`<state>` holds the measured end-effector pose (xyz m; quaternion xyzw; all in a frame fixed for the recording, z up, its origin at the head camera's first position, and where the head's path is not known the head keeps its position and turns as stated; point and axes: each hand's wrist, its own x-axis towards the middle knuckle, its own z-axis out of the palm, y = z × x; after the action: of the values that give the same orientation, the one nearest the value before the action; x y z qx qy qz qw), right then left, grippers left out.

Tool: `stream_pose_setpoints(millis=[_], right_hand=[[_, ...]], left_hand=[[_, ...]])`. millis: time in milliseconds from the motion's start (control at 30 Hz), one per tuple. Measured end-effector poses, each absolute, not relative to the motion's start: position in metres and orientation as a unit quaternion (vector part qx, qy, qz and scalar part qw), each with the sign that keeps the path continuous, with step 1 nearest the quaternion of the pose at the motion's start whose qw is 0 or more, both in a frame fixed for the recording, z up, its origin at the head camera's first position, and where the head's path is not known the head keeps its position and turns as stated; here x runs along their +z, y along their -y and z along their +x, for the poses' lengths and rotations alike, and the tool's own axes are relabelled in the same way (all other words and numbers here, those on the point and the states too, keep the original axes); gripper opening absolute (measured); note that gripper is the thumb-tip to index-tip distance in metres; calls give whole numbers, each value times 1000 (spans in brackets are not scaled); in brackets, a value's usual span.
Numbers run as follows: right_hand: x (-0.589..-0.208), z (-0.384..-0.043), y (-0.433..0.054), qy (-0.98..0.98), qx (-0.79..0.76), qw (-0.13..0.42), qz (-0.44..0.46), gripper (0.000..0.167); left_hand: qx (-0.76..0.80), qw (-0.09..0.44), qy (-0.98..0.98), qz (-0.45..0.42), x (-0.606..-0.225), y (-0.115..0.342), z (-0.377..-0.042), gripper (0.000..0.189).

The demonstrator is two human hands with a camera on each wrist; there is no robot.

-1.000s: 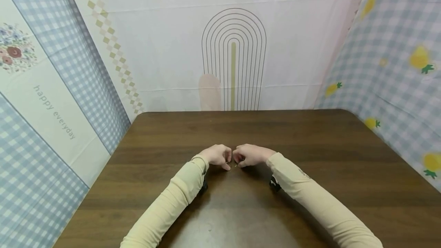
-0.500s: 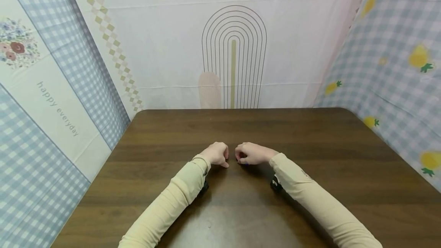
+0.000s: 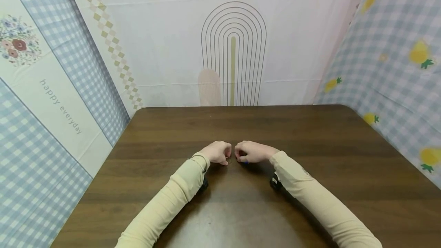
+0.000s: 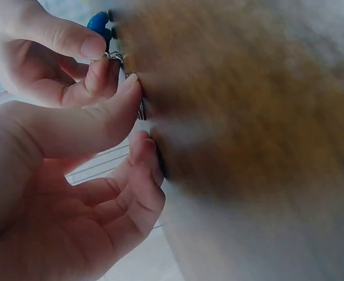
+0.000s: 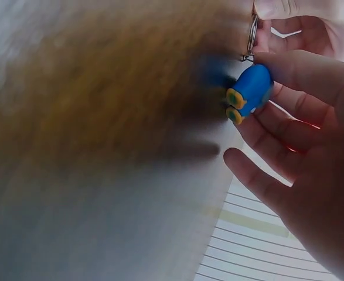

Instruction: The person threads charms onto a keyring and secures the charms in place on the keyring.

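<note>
Between the two hands, close to the tabletop, is a keychain: a small blue figure point(image 5: 254, 85) with yellow feet, joined by a short chain point(image 4: 114, 56) to a metal split ring point(image 5: 252, 35). My left hand point(image 3: 218, 152) pinches the split ring near its thumb tip; in the left wrist view its other fingers are bent. Thumb and forefinger of my right hand point(image 3: 253, 151) hold the chain end, and the blue figure hangs against its fingers in the right wrist view. From the head view the figure is mostly covered by the right hand.
A brown wooden table point(image 3: 293, 125) lies under both hands. Behind it hangs a white patterned cloth point(image 3: 165, 49); checked cloths flank the left and right sides. Both forearms wear cream sleeves, with a dark wrist camera point(image 3: 275, 182) under the right one.
My left hand shifts slightly right, closer to the right hand, and the ring shows again beside its thumb. The right hand stays almost in place. The head view tilts down a little.
</note>
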<state>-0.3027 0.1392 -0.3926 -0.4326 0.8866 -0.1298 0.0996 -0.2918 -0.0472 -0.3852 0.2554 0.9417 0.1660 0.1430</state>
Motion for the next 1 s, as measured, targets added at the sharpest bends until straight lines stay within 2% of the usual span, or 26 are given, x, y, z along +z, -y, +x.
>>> stream_pose_setpoints(millis=[200, 433, 1000], right_hand=[[-390, -304, -140, -889, -149, 114, -417, 8], [-391, -305, -142, -886, -165, 118, -417, 9], [-393, -303, -146, -880, -197, 117, -417, 8]], left_hand=[[174, 165, -931, 276, -384, 49, -296, 28], [182, 180, -925, 281, -385, 49, -297, 23], [196, 153, -917, 313, -388, 47, -294, 27]])
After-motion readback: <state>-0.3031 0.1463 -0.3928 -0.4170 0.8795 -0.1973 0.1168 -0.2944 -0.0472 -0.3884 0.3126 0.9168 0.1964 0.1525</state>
